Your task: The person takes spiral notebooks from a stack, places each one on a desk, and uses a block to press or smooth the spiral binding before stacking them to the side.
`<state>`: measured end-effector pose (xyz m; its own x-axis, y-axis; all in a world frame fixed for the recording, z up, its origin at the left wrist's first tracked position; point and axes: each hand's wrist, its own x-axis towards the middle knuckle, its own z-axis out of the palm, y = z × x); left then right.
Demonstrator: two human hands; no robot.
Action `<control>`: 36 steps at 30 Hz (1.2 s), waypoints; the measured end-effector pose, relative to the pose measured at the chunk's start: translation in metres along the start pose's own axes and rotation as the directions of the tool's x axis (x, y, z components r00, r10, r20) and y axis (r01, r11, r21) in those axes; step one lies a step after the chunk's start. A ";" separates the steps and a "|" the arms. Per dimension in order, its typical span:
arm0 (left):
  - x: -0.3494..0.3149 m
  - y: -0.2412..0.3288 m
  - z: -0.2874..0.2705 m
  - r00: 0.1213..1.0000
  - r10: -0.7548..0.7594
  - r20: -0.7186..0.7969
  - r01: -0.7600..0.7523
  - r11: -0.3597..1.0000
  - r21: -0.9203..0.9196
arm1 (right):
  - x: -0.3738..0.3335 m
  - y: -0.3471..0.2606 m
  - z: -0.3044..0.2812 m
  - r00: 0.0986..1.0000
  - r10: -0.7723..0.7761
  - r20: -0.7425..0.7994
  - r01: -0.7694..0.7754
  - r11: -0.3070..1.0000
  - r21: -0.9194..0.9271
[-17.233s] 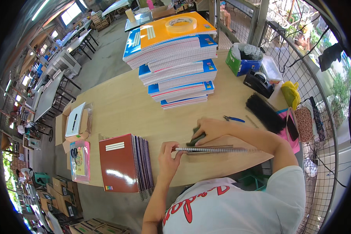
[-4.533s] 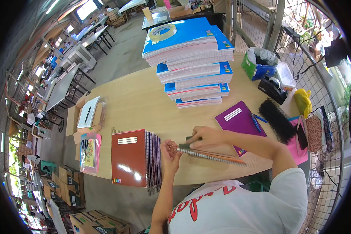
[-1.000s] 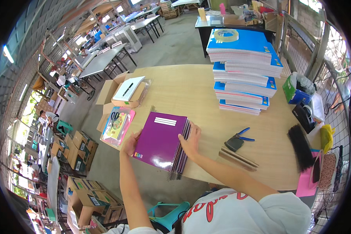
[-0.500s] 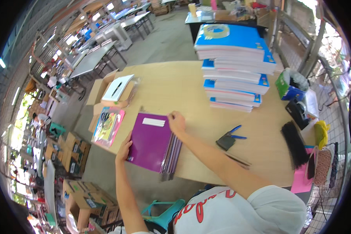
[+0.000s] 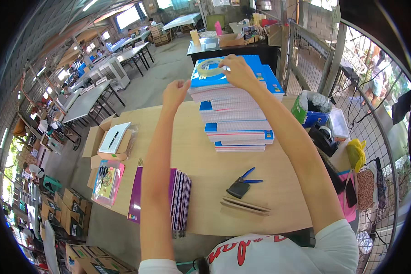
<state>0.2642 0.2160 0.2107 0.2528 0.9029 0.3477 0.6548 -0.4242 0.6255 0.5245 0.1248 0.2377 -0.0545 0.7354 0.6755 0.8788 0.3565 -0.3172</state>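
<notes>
In the head view, the right hand rests on top of the tall stack of blue-covered notebooks, its fingers curled around the far rim of a roll of clear tape that lies flat on the uppermost cover. The left hand hangs raised just left of the stack, loosely curled and holding nothing, near the tape but apart from it. On the wooden table lie a pile of purple spiral notebooks under the left forearm, blue-handled pliers and loose spiral wire strips.
</notes>
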 end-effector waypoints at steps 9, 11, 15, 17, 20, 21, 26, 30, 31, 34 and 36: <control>0.083 0.046 0.065 0.895 -0.399 0.199 0.395 0.917 0.059 | 0.009 0.050 0.010 0.978 0.098 0.184 -0.062 0.979 -0.192; 0.092 0.039 0.058 0.923 -0.352 0.157 0.336 0.935 0.118 | 0.008 0.044 0.000 0.995 0.100 -0.001 -0.098 0.975 -0.200; 0.092 0.062 0.055 1.000 -0.018 -0.005 0.019 0.980 0.200 | -0.012 0.064 -0.030 0.950 0.133 -0.283 -0.208 0.945 -0.253; 0.091 0.071 0.024 0.978 0.068 -0.199 -0.011 0.961 0.276 | -0.018 0.060 -0.038 0.917 0.149 -0.371 -0.238 0.949 -0.209; 0.077 0.120 -0.025 0.857 0.310 -0.411 -0.100 0.883 0.458 | -0.029 0.073 -0.038 0.912 0.172 -0.372 -0.271 0.933 -0.235; 0.064 0.144 -0.039 0.826 0.348 -0.442 -0.088 0.856 0.510 | -0.035 0.083 -0.039 0.912 0.195 -0.360 -0.293 0.924 -0.243; -0.039 0.142 -0.131 0.609 0.501 -0.614 -0.247 0.856 0.453 | -0.047 0.062 -0.033 0.945 0.036 -0.325 -0.094 0.982 -0.164; -0.148 0.077 -0.102 0.771 0.282 -0.572 -0.411 0.905 -0.108 | -0.106 -0.015 -0.065 0.930 0.319 -0.183 -0.101 0.700 0.707; -0.175 0.065 -0.078 0.836 0.182 -0.518 -0.344 0.909 -0.236 | -0.131 -0.034 -0.077 0.917 0.398 -0.002 -0.197 0.458 0.867; -0.252 0.032 0.018 0.970 -0.143 -0.196 -0.037 0.714 -0.699 | -0.213 -0.045 -0.085 0.868 0.432 0.244 -0.454 0.494 0.741; -0.292 -0.023 0.071 0.976 -0.213 -0.030 0.101 0.578 -0.810 | -0.266 -0.058 -0.059 0.834 0.453 0.317 -0.545 0.584 0.601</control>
<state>0.2257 -0.0330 0.0449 0.0854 0.9701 0.2273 -0.1729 -0.2103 0.9622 0.5161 -0.1250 0.1156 0.2022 0.9568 0.2089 0.2577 0.1538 -0.9539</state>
